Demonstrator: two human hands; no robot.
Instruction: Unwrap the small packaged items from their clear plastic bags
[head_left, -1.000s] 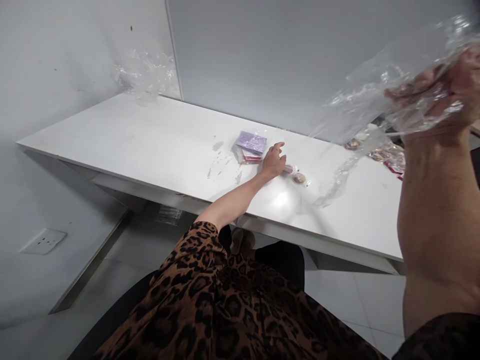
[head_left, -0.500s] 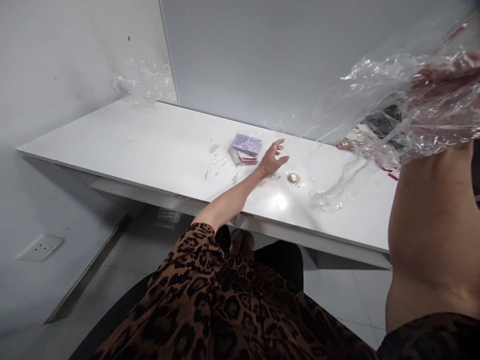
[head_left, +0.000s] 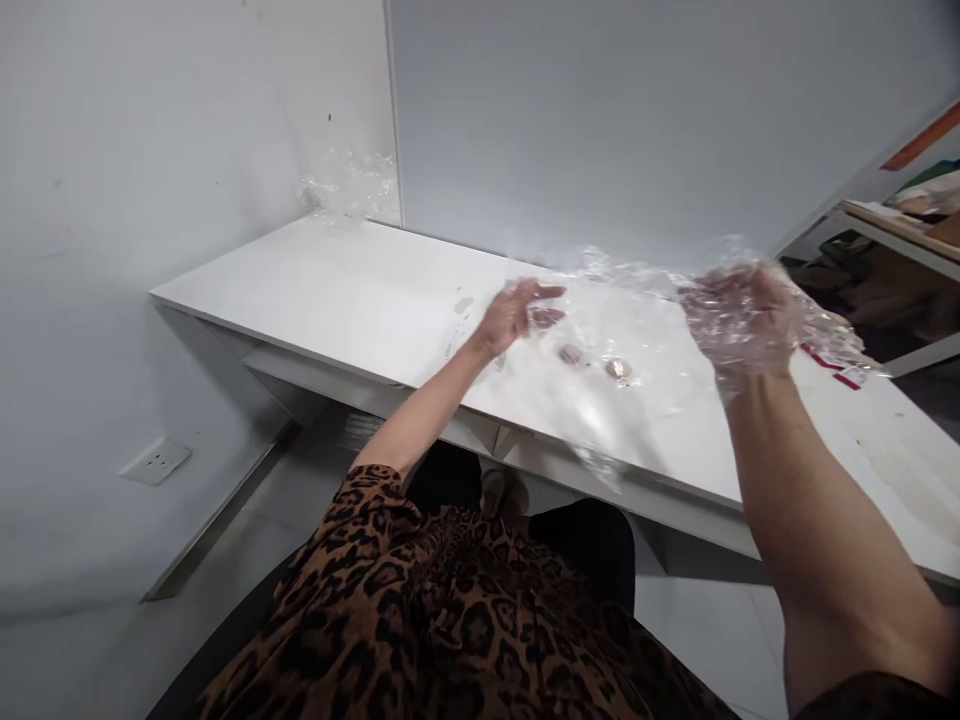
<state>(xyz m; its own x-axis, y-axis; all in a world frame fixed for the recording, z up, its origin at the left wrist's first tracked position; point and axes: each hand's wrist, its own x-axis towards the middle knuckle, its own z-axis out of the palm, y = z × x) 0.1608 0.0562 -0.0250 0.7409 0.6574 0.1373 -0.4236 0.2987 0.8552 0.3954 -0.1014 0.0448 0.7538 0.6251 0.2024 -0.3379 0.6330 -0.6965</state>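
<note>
My left hand (head_left: 517, 315) reaches over the table with its fingers round a small purple packet (head_left: 544, 314), which the hand and plastic film partly hide. My right hand (head_left: 746, 315) is raised at the right, its fingers curled in a large, thin clear plastic bag (head_left: 626, 270). The film covers that hand and spreads left to my left hand; motion blurs its edges. Between the hands, a small pinkish wrapped piece (head_left: 572, 355) and a small brownish wrapped piece (head_left: 619, 370) lie on the table, seen through the film.
The white table (head_left: 315, 300) runs along a grey partition (head_left: 600, 130). Crumpled clear plastic (head_left: 349, 185) lies in its far left corner. Red-edged packets (head_left: 847, 375) lie right of my right hand. A shelf (head_left: 907, 230) holding several things stands at the far right.
My left hand has moved left across the table onto the purple packet. My right hand has come down and away from me with the plastic bag. The view has turned right.
</note>
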